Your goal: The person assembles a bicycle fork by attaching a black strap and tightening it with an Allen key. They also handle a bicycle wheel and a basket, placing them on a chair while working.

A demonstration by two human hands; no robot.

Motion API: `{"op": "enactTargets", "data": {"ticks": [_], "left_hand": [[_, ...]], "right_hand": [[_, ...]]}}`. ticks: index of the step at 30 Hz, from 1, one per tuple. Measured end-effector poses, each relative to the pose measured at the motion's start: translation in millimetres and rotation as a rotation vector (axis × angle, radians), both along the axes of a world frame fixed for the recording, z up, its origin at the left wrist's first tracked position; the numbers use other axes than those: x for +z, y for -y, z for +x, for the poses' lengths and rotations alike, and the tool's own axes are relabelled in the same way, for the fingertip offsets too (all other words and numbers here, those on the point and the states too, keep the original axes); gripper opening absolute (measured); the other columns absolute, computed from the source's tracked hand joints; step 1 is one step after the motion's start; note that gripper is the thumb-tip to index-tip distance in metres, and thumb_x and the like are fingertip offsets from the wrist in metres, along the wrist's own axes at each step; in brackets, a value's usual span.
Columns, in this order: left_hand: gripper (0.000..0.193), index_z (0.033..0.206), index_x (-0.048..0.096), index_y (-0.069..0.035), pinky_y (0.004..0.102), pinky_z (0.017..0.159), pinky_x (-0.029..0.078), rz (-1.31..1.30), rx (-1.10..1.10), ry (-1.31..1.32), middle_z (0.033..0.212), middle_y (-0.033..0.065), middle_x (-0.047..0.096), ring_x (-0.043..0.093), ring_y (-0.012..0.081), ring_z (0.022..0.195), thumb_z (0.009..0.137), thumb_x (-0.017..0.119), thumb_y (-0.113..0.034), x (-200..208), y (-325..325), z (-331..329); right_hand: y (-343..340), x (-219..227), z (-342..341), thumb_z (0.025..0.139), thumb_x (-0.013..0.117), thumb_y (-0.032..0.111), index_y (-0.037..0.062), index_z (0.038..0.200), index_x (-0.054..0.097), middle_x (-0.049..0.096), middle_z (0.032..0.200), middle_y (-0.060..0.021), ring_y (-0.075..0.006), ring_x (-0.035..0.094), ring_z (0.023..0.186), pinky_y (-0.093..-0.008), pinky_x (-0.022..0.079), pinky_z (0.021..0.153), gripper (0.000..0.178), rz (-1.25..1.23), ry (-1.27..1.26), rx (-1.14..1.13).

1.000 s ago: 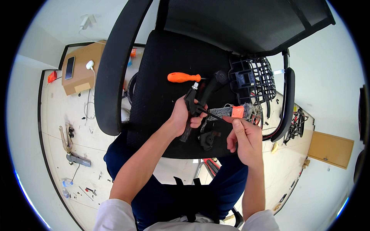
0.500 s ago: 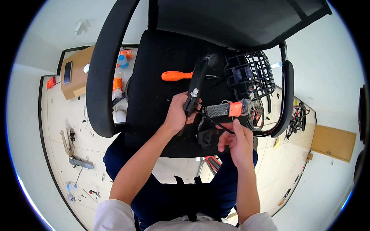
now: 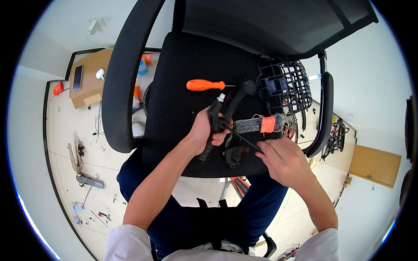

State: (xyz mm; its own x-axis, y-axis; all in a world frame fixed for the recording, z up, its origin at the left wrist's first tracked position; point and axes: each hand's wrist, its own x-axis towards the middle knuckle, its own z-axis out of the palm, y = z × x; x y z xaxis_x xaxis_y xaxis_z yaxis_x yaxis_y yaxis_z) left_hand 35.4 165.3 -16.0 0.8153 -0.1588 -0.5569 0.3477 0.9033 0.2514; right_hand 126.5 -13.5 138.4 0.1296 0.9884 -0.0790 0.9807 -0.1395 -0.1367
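Note:
My left hand (image 3: 202,132) is wrapped around a black lever part (image 3: 214,114) with a small white knob at its top. It looks like a bicycle brake lever. Beside it, a black curved bar (image 3: 238,100) with a round end slants up to the right; I cannot tell whether the two are joined. A thin black hex key (image 3: 244,138) runs from the lever part's side into my right hand (image 3: 285,160), whose fingers are closed on its outer end. Just below the key, a small black clamp-like part (image 3: 234,156) lies on the chair seat (image 3: 183,65).
An orange-handled screwdriver (image 3: 204,85) lies farther back on the seat. To the right are a wrapped grey bundle with an orange band (image 3: 267,125) and a black plastic basket (image 3: 285,85). Armrests (image 3: 117,87) flank the seat. A cardboard box (image 3: 93,80) stands on the floor at left.
My right hand has turned over and now grips the hex key from above, with its forearm swung outward. The lever part has tilted, and the bar's round end has shifted right and down.

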Motion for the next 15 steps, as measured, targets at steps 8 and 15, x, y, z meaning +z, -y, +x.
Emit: {"op": "enactTargets", "data": {"ticks": [8, 15], "left_hand": [[0.036, 0.093, 0.056, 0.004, 0.0260, 0.038, 0.028, 0.160, 0.108, 0.017, 0.073, 0.0114, 0.054, 0.034, 0.0121, 0.040, 0.087, 0.039, -0.028, -8.5, 5.1, 0.5], [0.035, 0.094, 0.056, 0.002, 0.0260, 0.038, 0.029, 0.167, 0.151, 0.050, 0.073, 0.0109, 0.054, 0.034, 0.0114, 0.040, 0.089, 0.039, -0.029, -15.9, 11.1, -0.5]], "right_hand": [[6.0, -21.6, -28.5, 0.098, 0.052, 0.010, -0.0047, 0.089, 0.063, 0.061, 0.065, -0.0086, -0.0156, 0.063, 0.052, -0.0252, 0.046, 0.046, 0.020, 0.055, -0.763, -0.659], [4.5, -22.6, -35.4, 0.102, 0.046, 0.018, -0.0064, 0.086, 0.061, 0.061, 0.063, -0.0086, -0.0137, 0.062, 0.048, -0.0221, 0.046, 0.046, 0.033, 0.150, -1.317, -1.050]]}}
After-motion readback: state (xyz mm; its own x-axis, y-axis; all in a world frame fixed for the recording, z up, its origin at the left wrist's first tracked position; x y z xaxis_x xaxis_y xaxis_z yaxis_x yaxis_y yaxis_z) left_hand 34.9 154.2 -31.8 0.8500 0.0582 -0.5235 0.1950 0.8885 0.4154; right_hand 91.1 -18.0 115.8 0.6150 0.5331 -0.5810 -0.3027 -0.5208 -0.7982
